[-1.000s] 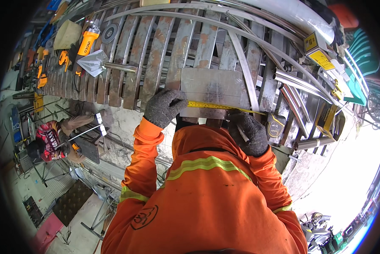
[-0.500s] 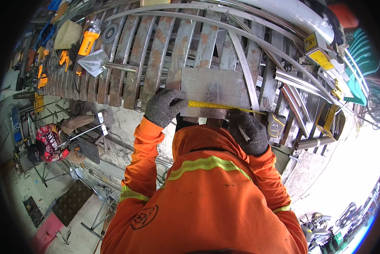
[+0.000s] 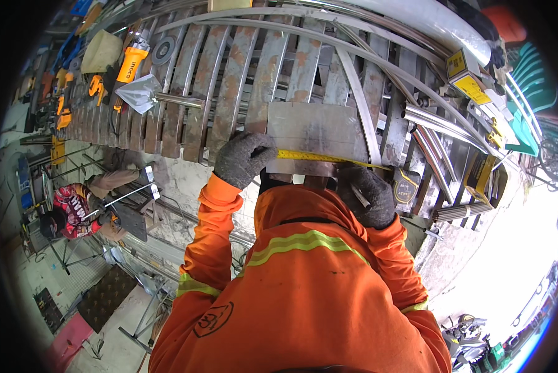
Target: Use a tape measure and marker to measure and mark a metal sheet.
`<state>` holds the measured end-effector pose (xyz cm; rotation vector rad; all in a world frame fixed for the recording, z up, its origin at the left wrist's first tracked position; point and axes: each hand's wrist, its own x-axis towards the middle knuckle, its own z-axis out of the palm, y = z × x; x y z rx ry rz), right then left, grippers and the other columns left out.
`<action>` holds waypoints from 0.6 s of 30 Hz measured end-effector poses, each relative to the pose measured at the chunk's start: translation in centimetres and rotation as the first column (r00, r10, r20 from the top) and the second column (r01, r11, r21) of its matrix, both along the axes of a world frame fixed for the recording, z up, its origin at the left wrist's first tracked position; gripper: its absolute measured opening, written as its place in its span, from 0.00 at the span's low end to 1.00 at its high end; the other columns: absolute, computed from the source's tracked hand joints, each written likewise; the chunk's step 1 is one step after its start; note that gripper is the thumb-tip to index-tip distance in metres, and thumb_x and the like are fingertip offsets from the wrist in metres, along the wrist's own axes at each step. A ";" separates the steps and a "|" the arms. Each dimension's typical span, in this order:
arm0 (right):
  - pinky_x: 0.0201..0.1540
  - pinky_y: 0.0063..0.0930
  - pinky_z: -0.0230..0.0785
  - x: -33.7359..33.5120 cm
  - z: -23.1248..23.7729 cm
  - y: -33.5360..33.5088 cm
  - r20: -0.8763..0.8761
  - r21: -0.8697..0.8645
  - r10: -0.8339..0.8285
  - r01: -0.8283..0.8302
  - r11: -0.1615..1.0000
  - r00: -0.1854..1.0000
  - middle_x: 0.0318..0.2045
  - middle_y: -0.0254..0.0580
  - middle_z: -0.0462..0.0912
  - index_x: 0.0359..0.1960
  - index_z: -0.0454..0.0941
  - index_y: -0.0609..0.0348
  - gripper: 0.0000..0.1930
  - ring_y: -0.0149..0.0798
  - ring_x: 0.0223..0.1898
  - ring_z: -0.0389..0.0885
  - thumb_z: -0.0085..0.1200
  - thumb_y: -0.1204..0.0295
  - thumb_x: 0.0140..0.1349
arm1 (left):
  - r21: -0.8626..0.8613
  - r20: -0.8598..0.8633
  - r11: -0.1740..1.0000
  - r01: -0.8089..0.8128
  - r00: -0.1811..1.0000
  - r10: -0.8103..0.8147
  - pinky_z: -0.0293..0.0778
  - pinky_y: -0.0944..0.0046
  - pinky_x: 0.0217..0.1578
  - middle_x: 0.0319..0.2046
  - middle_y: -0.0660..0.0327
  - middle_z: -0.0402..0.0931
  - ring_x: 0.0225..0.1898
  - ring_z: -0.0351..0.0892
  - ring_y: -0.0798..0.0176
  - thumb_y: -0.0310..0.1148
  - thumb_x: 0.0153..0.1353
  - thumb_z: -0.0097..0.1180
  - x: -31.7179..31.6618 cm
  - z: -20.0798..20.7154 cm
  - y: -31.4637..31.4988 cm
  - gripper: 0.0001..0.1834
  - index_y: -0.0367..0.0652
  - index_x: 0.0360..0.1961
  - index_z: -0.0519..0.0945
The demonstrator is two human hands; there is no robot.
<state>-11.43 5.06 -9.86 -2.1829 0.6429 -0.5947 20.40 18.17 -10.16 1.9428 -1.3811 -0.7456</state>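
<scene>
A flat grey metal sheet (image 3: 316, 124) lies on the slatted metal bench in front of me. Across its near part runs the yellow blade of a tape measure (image 3: 307, 155). My gloved left hand (image 3: 245, 158) is closed at the sheet's left edge, pinching the blade's end. My gloved right hand (image 3: 369, 196) is curled by the sheet's near right corner, its fingertips close to the blade. A thin pale stick (image 3: 360, 196) shows in its grip; its exact kind is unclear. Just right of that hand rests the tape's black-and-yellow case (image 3: 405, 186).
On the bench's left are a yellow angle grinder (image 3: 132, 62), a grey disc (image 3: 163, 50) and a short metal tube (image 3: 179, 99). Long metal strips and tubes (image 3: 443, 127) lie right, near a yellow box (image 3: 468, 78). A person (image 3: 80, 208) works at lower left.
</scene>
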 end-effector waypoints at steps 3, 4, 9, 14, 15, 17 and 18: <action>0.50 0.44 0.85 0.0 0.0 -0.1 0.019 -0.006 0.007 -0.007 1.000 1.000 0.48 0.50 0.91 0.50 0.85 0.57 0.13 0.56 0.47 0.91 0.69 0.75 0.65 | 0.005 -0.014 1.000 -0.001 1.000 0.001 0.83 0.55 0.45 0.40 0.56 0.88 0.40 0.87 0.53 0.34 0.65 0.73 -0.1 0.1 -0.2 0.10 0.44 0.45 0.88; 0.50 0.44 0.85 -0.1 0.3 -0.2 0.031 0.052 0.006 -0.008 0.999 1.000 0.49 0.50 0.91 0.51 0.85 0.57 0.13 0.55 0.48 0.91 0.69 0.76 0.65 | 0.005 -0.019 1.000 -0.003 1.000 0.003 0.83 0.54 0.45 0.40 0.56 0.88 0.41 0.88 0.51 0.35 0.65 0.73 0.0 0.1 -0.2 0.10 0.44 0.45 0.89; 0.52 0.44 0.85 -2.1 2.6 0.4 0.016 -0.012 -0.168 0.169 0.986 0.986 0.49 0.51 0.91 0.52 0.86 0.58 0.13 0.55 0.48 0.92 0.69 0.76 0.66 | -0.036 0.007 0.999 0.030 1.000 -0.030 0.83 0.56 0.45 0.39 0.55 0.88 0.39 0.88 0.55 0.33 0.66 0.73 0.3 0.1 -0.2 0.10 0.42 0.46 0.88; 0.68 0.60 0.69 -4.7 3.6 -2.1 -0.222 -0.413 -0.299 0.188 0.891 0.928 0.60 0.49 0.86 0.60 0.81 0.54 0.24 0.61 0.65 0.80 0.70 0.71 0.61 | 0.035 -0.044 0.999 0.027 0.999 -0.025 0.82 0.57 0.44 0.38 0.56 0.87 0.38 0.87 0.59 0.32 0.68 0.73 0.5 0.8 -0.3 0.10 0.41 0.46 0.87; 0.68 0.61 0.68 -5.4 2.9 -2.3 -0.250 -0.400 -0.312 0.196 0.895 0.916 0.61 0.50 0.85 0.61 0.80 0.54 0.26 0.61 0.66 0.79 0.71 0.69 0.60 | 0.068 -0.093 0.997 0.022 0.996 -0.016 0.82 0.57 0.44 0.38 0.56 0.87 0.38 0.87 0.59 0.32 0.68 0.72 0.5 1.3 -0.5 0.10 0.41 0.46 0.88; 0.66 0.60 0.68 -6.3 1.6 -2.4 -0.259 -0.387 -0.336 0.222 0.895 0.906 0.64 0.52 0.82 0.59 0.78 0.54 0.28 0.61 0.66 0.77 0.73 0.67 0.57 | 0.042 -0.107 0.999 0.034 0.994 -0.029 0.83 0.57 0.44 0.38 0.55 0.87 0.38 0.88 0.58 0.33 0.69 0.72 0.5 2.3 -1.0 0.10 0.41 0.46 0.88; 0.65 0.59 0.69 -6.7 1.2 -2.5 -0.244 -0.363 -0.320 0.220 0.905 0.915 0.63 0.52 0.82 0.58 0.78 0.54 0.27 0.61 0.65 0.78 0.73 0.68 0.56 | -0.019 -0.072 0.998 0.052 0.996 -0.053 0.83 0.57 0.43 0.39 0.55 0.87 0.39 0.88 0.57 0.33 0.68 0.72 0.6 2.6 -1.6 0.10 0.41 0.46 0.88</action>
